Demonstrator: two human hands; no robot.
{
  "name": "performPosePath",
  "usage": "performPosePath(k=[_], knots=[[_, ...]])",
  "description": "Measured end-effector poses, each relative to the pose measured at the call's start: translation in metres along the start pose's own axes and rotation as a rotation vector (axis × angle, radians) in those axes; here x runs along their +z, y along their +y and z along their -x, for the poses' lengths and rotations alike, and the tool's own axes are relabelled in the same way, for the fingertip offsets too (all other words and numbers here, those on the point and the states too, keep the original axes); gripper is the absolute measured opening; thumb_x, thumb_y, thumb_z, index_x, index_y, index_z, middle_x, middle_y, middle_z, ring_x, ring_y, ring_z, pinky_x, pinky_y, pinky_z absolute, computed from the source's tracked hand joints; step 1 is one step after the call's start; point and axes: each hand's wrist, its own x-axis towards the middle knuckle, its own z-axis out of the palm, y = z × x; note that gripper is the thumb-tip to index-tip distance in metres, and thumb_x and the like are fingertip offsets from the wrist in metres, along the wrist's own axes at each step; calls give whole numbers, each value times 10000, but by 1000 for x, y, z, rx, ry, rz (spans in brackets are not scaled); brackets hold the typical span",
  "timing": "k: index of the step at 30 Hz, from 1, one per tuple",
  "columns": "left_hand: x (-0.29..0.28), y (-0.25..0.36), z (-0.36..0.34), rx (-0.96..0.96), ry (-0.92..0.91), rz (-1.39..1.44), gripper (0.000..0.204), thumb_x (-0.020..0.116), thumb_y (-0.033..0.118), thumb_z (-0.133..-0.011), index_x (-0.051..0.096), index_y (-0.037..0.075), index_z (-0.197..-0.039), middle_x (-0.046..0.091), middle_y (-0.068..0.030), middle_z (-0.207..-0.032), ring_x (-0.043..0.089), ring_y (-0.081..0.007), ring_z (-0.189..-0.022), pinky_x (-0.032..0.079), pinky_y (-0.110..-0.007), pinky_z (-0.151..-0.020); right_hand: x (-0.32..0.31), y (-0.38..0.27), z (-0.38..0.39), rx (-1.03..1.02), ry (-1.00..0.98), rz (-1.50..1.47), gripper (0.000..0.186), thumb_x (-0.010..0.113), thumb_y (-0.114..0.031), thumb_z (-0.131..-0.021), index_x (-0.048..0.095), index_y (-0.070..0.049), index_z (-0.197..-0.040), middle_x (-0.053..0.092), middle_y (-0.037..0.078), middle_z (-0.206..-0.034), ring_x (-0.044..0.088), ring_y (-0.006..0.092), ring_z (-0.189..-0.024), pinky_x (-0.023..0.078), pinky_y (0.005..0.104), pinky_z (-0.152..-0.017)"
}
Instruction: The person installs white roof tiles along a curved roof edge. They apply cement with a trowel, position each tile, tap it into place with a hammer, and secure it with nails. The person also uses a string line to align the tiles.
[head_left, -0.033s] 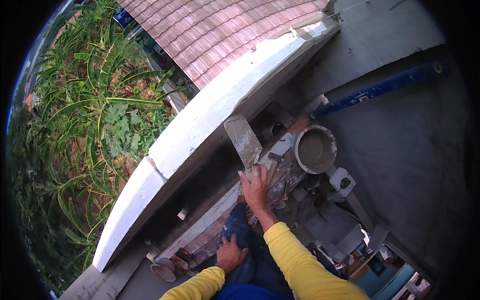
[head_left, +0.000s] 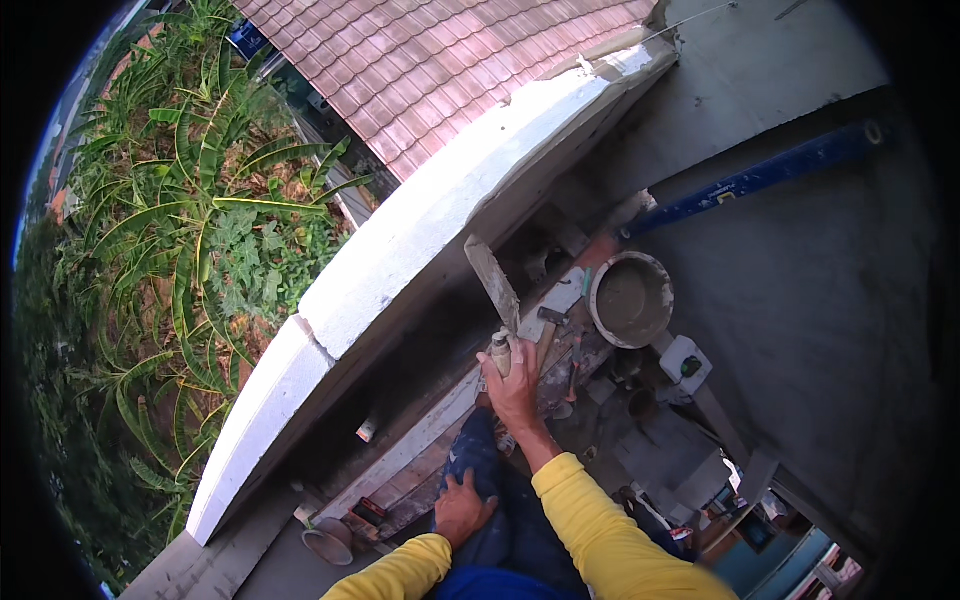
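Observation:
My right hand [head_left: 513,382] is closed round the handle of a mortar-smeared trowel [head_left: 492,282]. Its blade is turned nearly edge-on, and the tip reaches the inner face of the white block wall [head_left: 415,235]; whether it touches cannot be told. My left hand [head_left: 463,510] rests on my blue-trousered knee with its fingers spread, holding nothing. Right of the trowel lies a hammer [head_left: 550,318] on the plank, beside a red-handled tool [head_left: 576,362]. A round bucket [head_left: 630,300] of grey mortar stands farther right.
A long blue bar [head_left: 760,185] leans across the grey wall at right. Beyond the block wall are a tiled roof [head_left: 450,70] and plants below. A white container [head_left: 685,362] stands near the bucket. A round pan [head_left: 326,543] sits at lower left. A dark gap runs along the wall.
The trowel has rolled in my right hand from showing its flat face to nearly edge-on, and its handle end has come into sight. My left hand stays on the knee.

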Motion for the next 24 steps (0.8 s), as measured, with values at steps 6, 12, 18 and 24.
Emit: performPosePath(k=[6,12,18,24], knots=[[-4,5,-7,46,31,-11,897,753,516,-916,370,88,-1606,432,-340,-1555,554,-539,-1353,486,-560,-1119,-45,-20,-101,264,-70,-784,413,616,-283,-1112,529,1,-1400,643,71,-1013,628,131,-773,523,288,-681],[-9,12,-13,59,13,-65,932,745,535,-921,338,94,-1635,398,-350,-1593,553,-540,-1357,473,-562,-1134,-65,17,-165,420,-377,-785,469,481,-429,-1154,602,-33,-1374,598,11,-814,531,72,-619,449,249,-551],[-31,42,-18,7,-22,-159,955,735,550,-923,318,99,-1655,350,-360,-1634,546,-515,-1387,461,-542,-1155,-106,118,-65,667,-254,-330,436,533,-437,-1130,650,-64,-1323,623,16,-751,563,88,-621,458,287,-550],[-39,53,-30,-57,-69,-216,974,755,569,-901,331,127,-1658,351,-338,-1640,506,-510,-1426,430,-533,-1186,-169,270,-42,925,-193,556,518,587,-470,-1051,682,-9,-1268,732,279,-1223,688,479,-1152,535,550,-957]])
